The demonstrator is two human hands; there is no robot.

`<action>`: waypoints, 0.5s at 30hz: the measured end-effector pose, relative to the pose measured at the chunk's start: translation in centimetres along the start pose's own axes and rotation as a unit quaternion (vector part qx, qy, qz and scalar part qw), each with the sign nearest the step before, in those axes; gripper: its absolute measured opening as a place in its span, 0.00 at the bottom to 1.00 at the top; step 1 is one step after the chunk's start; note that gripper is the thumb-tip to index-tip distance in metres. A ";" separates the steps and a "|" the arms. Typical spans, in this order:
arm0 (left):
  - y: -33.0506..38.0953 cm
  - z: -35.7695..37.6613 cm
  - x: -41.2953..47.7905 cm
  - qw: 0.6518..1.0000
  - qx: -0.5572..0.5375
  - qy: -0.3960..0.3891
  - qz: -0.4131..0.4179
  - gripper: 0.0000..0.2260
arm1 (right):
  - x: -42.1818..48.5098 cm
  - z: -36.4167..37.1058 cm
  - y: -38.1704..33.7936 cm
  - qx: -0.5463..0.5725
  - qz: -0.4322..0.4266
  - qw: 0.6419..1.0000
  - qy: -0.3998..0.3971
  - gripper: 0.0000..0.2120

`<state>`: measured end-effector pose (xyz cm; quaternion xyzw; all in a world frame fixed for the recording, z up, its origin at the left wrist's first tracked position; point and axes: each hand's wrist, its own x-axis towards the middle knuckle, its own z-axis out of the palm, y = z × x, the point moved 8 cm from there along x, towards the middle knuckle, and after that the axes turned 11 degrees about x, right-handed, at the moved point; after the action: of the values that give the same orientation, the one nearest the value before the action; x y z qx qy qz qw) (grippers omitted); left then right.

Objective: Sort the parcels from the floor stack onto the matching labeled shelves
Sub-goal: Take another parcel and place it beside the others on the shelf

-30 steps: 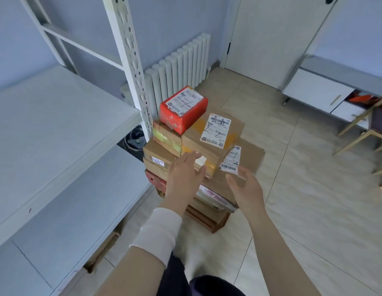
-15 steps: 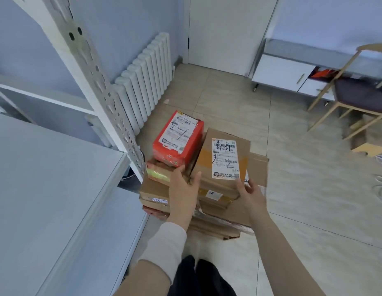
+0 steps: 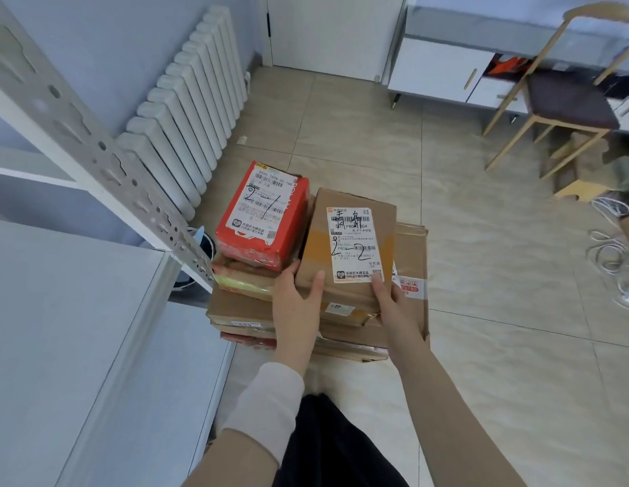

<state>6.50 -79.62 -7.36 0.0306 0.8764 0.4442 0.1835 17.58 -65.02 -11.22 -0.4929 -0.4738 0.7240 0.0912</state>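
Observation:
A stack of parcels (image 3: 243,311) stands on the floor beside the shelf post. On top lies a brown cardboard parcel (image 3: 316,251) with a white label marked "2-2". My left hand (image 3: 297,311) grips its near left corner, thumb on top. My right hand (image 3: 397,307) grips its near right corner, thumb on the label's edge. A red parcel (image 3: 288,219) marked "2-1" lies just left of it on the stack. Flatter brown and red parcels sit underneath.
White metal shelving (image 3: 60,328) fills the left, its perforated post (image 3: 105,159) slanting down to the stack. A white radiator (image 3: 190,100) lines the wall behind. A wooden chair (image 3: 559,107) and low white cabinet (image 3: 443,68) stand at the right; white cables (image 3: 611,247) lie on the tiles.
My hands went from hovering over the stack to closing on the brown "2-2" parcel's near corners. The view has moved closer and looks more steeply down.

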 end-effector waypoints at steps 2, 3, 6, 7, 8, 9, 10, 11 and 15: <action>0.3 0.1 -0.2 1.000 -0.012 0.001 0.008 0.20 | -0.3 -0.3 0.3 0.026 -0.003 1.000 -0.003 0.19; 0.6 0.2 -0.3 1.000 -0.020 -0.002 0.017 0.19 | -0.5 -0.5 0.4 0.039 -0.008 0.999 -0.005 0.19; 1.7 1.1 -0.9 0.998 -0.045 -0.024 0.043 0.18 | -1.4 -2.0 0.1 0.064 -0.042 0.997 0.002 0.21; 2.2 1.6 -1.2 0.997 -0.053 -0.032 0.053 0.18 | -1.7 -2.8 -0.3 0.071 -0.057 0.996 0.004 0.23; 2.7 2.1 -1.6 0.995 -0.058 -0.042 0.062 0.17 | -2.1 -3.6 -0.8 0.078 -0.071 0.994 0.010 0.24; 3.5 2.9 -2.0 0.994 -0.063 -0.054 0.072 0.16 | -2.5 -4.7 -1.4 0.083 -0.085 0.993 0.017 0.24; 4.2 3.8 -2.5 0.992 -0.065 -0.070 0.080 0.16 | -3.0 -5.9 -2.0 0.086 -0.100 0.991 0.028 0.23; 4.9 4.9 -3.0 0.990 -0.068 -0.091 0.087 0.15 | -3.5 -7.2 -2.7 0.088 -0.115 0.989 0.038 0.22; 8.5 9.4 -6.1 0.975 -0.090 -0.174 0.107 0.15 | -5.7 -13.1 -5.1 0.101 -0.170 0.976 0.093 0.20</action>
<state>14.50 -68.62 -3.95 0.1838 0.7792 0.5263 0.2866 29.23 -57.89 -4.57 -0.4585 -0.4645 0.6931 0.3059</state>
